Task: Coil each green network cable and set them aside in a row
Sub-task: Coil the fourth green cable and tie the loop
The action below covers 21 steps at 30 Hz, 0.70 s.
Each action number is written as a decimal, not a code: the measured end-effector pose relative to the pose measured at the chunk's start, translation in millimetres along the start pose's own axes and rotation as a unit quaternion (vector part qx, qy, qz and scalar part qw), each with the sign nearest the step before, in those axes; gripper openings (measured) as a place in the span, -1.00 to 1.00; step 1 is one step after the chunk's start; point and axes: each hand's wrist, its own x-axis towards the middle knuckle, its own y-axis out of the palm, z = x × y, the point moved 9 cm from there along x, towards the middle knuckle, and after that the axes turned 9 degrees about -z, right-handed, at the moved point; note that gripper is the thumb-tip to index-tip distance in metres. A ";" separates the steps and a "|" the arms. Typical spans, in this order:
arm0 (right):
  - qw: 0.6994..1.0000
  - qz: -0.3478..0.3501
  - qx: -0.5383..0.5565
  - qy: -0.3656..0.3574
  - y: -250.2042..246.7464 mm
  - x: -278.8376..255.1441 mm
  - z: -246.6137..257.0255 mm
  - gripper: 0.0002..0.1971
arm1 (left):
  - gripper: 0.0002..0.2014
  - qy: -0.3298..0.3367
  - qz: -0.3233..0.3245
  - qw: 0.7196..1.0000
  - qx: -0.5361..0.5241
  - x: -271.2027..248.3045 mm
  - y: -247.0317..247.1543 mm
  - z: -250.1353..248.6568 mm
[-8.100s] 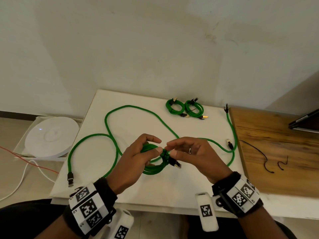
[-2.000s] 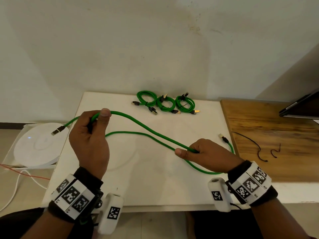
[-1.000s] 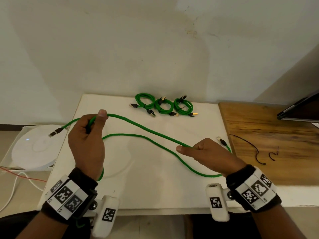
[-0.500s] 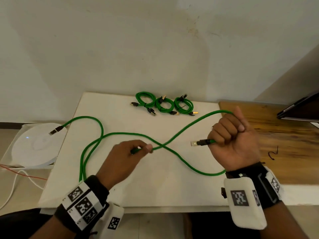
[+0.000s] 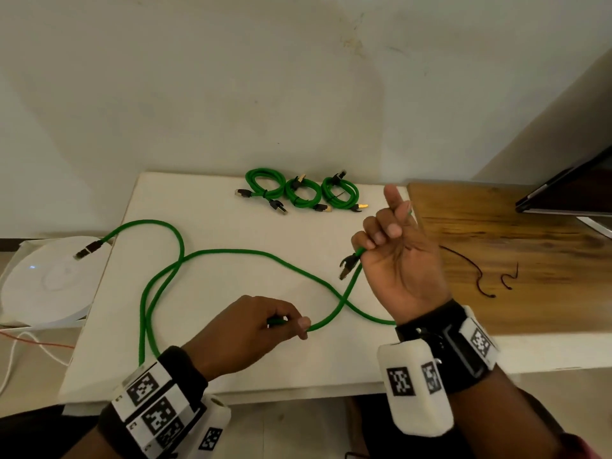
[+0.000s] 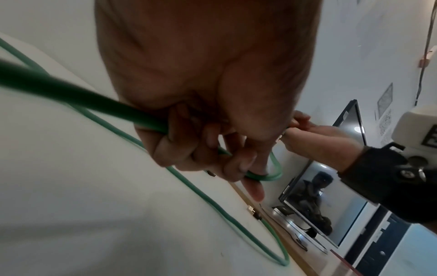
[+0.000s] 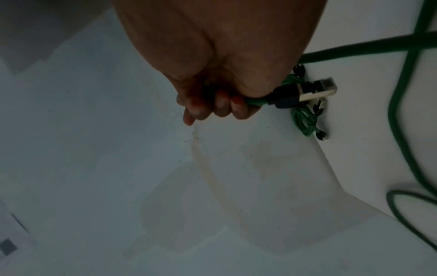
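The right hand (image 5: pixel 397 256) is raised at 3 o'clock, its lower fingers curled round the loose green network cable (image 5: pixel 231 251) just behind its plug (image 5: pixel 348 266), index finger pointing up; gripping near the end gives the first loop an anchor. The left hand (image 5: pixel 251 329), at 6 o'clock, pinches the same cable between thumb and fingertips, probably to feed slack toward the right. The rest trails across the white table (image 5: pixel 205 207) to 9 o'clock, where the far plug (image 5: pixel 87 250) overhangs the edge. 3 coiled cables (image 5: pixel 299 192) sit touching in a row at 12 o'clock, clear of the work.
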 end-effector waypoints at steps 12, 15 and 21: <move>0.992 -0.089 -0.094 -0.007 -36.4 18.0 -5.0 -0.71 | -0.69 0.062 -0.111 0.991 -0.039 -3.8 -37.2 -27.2; 0.989 -0.104 -0.105 0.004 -38.9 18.6 -10.5 -0.63 | -0.75 0.094 -0.172 0.978 -0.072 -6.7 -49.5 -35.6; 0.970 -0.069 -0.227 0.046 -27.9 10.5 -31.5 -0.64 | -0.79 0.169 -0.216 0.954 -0.118 -15.5 -56.7 -47.0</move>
